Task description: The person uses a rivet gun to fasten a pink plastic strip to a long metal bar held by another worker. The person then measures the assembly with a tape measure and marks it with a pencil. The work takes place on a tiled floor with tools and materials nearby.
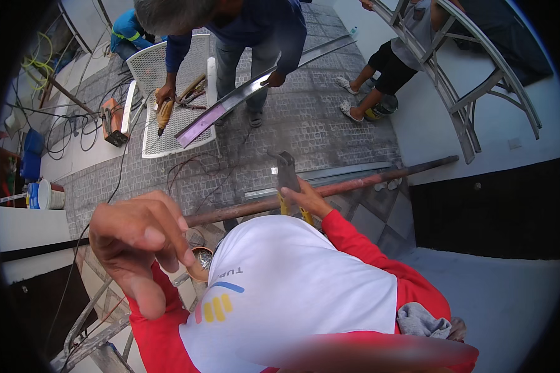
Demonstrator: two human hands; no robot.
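My left hand (140, 248) is raised close to the camera, its fingers loosely bent and its thumb apart from them, with nothing visible in its grasp. Beyond its fingertips, beside my shirt, a round brown tub (198, 271) holds small shiny pieces too small to name. Ahead of my body, my right hand (306, 198) grips a hand tool (285, 171) with a dark grey metal head and yellow handles. The tool's head points away from me; its handles are partly hidden by my hand and shirt.
A rusty pole (354, 182) crosses in front of me. Beyond it, a co-worker holds a yellow drill (164, 115) and a long metal channel (246, 92) over a white mesh chair (148, 138). A metal ladder (463, 109) stands at right near another person. Cables and buckets lie left.
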